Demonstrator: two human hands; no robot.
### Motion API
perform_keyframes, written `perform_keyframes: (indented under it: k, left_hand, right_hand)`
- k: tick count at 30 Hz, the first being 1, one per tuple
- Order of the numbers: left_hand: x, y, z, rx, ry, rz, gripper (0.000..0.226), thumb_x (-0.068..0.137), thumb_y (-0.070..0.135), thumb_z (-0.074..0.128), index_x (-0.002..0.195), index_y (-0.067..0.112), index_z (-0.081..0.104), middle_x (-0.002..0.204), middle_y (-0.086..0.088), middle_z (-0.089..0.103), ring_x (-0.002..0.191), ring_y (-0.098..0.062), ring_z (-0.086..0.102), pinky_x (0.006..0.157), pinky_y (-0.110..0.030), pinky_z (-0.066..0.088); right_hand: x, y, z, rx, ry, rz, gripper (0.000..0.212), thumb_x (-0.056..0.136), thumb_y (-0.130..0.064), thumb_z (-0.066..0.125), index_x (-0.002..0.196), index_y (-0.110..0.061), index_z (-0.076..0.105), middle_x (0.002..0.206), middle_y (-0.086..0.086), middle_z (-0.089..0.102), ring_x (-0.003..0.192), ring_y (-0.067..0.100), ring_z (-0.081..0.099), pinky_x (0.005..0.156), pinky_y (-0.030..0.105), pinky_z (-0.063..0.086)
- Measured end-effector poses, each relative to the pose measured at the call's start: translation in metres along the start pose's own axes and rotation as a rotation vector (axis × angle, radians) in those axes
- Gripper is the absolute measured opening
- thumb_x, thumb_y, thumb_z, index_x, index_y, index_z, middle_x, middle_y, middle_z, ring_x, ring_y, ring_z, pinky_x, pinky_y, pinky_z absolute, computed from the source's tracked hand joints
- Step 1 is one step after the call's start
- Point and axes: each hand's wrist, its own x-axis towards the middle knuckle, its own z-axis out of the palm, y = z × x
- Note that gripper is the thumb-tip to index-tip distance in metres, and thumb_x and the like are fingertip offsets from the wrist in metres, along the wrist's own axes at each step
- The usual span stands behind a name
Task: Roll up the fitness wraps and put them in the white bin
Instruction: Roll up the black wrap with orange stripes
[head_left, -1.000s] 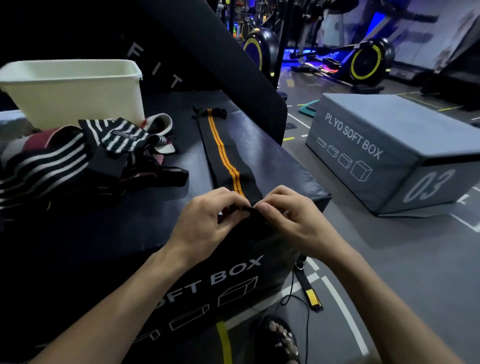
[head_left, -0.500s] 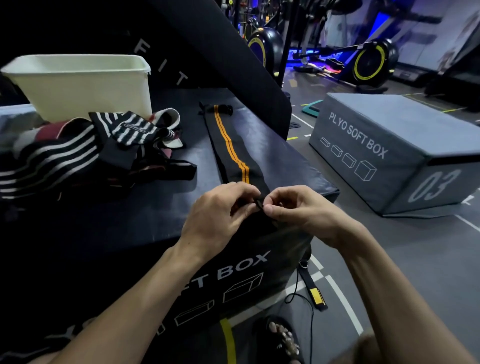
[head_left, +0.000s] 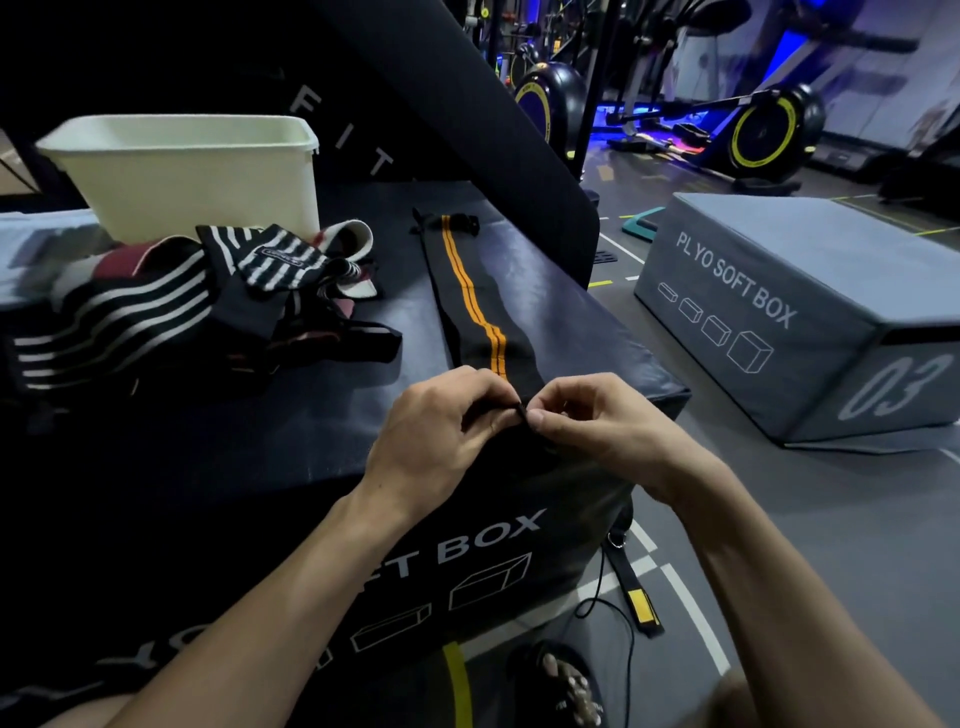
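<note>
Starting the roll on the orange-striped wrap (head_left: 475, 306)
Left hand (head_left: 436, 431) and right hand (head_left: 597, 421) pinch its near end; looks soft and floppy, so keep it tight.

We record a dim gym. A dark soft box (head_left: 519, 291) stands in the foreground, a grey soft box (head_left: 810, 312) marked 03 to its right on the grey floor (head_left: 831, 519), which bears white and yellow lines. Exercise machines with yellow-rimmed wheels (head_left: 769, 130) stand at the back under blue light.
</note>
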Motion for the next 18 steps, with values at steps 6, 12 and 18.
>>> perform_keyframes:
  k: [6, 12, 18]
  left_hand:
    - [0.003, -0.001, 0.001, 0.044, 0.008, -0.009, 0.014, 0.091, 0.039, 0.070, 0.097, 0.026, 0.070, 0.089, 0.012, 0.071, 0.082, -0.011, 0.068, 0.071, -0.039, 0.054]
    - [0.005, 0.006, -0.004, -0.016, 0.018, -0.055, 0.010, 0.091, 0.024, 0.078, 0.096, 0.021, 0.070, 0.085, 0.010, 0.070, 0.075, -0.010, 0.065, 0.070, -0.035, 0.054]
    - [0.004, 0.015, -0.013, -0.101, 0.123, -0.082, 0.028, 0.084, 0.013, 0.084, 0.103, 0.021, 0.064, 0.095, 0.011, 0.066, 0.085, -0.013, 0.067, 0.069, -0.020, 0.053]
  right_hand:
    - [-0.003, -0.005, 0.001, -0.483, 0.236, -0.236, 0.013, 0.098, -0.021, 0.066, 0.087, -0.026, 0.062, 0.088, -0.007, 0.061, 0.082, 0.008, 0.059, 0.074, 0.018, 0.042]
    - [-0.002, -0.013, 0.005, -0.566, 0.314, -0.374, 0.008, 0.101, -0.019, 0.063, 0.094, -0.017, 0.059, 0.081, -0.012, 0.058, 0.075, 0.006, 0.055, 0.069, 0.014, 0.042]
    - [0.003, -0.019, 0.003, -0.508, 0.391, -0.421, 0.005, 0.099, -0.017, 0.066, 0.099, -0.013, 0.063, 0.078, -0.008, 0.067, 0.073, 0.011, 0.064, 0.069, 0.035, 0.052]
